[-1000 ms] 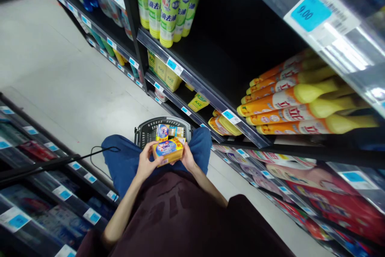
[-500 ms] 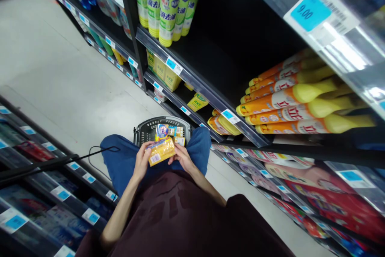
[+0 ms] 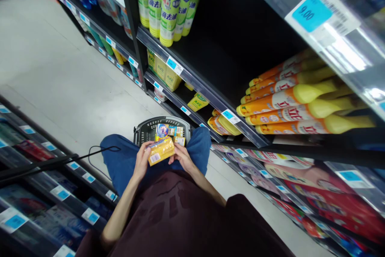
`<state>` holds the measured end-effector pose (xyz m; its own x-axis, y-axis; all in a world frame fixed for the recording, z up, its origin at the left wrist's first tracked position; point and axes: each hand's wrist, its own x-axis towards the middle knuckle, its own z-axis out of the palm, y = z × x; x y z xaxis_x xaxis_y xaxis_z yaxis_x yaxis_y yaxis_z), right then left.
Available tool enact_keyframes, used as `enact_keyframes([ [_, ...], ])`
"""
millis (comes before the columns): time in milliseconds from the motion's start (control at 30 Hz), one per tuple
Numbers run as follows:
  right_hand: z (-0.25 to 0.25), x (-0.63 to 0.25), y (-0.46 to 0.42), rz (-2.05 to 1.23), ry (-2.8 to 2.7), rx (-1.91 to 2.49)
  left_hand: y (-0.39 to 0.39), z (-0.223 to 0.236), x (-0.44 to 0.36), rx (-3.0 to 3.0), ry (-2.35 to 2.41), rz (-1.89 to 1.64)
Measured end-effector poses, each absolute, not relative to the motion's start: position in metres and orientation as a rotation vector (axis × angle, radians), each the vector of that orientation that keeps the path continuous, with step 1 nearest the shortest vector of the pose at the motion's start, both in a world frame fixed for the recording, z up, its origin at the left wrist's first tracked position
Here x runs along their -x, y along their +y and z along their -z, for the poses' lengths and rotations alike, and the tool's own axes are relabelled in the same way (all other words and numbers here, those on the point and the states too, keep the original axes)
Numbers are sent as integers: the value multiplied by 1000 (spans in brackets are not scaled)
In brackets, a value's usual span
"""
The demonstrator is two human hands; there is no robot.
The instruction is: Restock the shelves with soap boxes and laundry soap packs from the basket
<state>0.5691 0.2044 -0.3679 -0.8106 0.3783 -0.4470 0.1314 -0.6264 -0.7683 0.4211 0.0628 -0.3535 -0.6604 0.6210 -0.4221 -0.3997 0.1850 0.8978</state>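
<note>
A yellow, shiny-wrapped package [image 3: 162, 151] with a white barcode label lies between my two hands, above my lap. It looks like wrapped soap bars, though its front print is too small to read. My left hand [image 3: 142, 160] grips its left end, thumb on top. Fingers of my right hand [image 3: 181, 156] close on its right end. Just beyond the package, a dark grey shopping basket [image 3: 144, 132] stands between my knees. In it sit a blue and yellow OMO pack [image 3: 161, 131] and several small yellow boxes [image 3: 177, 131].
Shelves with yellow-green bottles [image 3: 168, 8], orange bottles [image 3: 288, 108] and AXE bottles [image 3: 197, 102] rise ahead and right. More shelving with price tags [image 3: 61, 193] runs along my left. A black cable [image 3: 96, 148] hangs near my left knee. Pale floor [image 3: 60, 72] stretches ahead left.
</note>
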Motion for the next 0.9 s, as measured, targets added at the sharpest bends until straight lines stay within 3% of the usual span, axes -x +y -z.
enact_keyframes([
  [900, 355, -562, 211, -2542, -1379, 905, 67, 365, -421, -164, 1643, -1615],
])
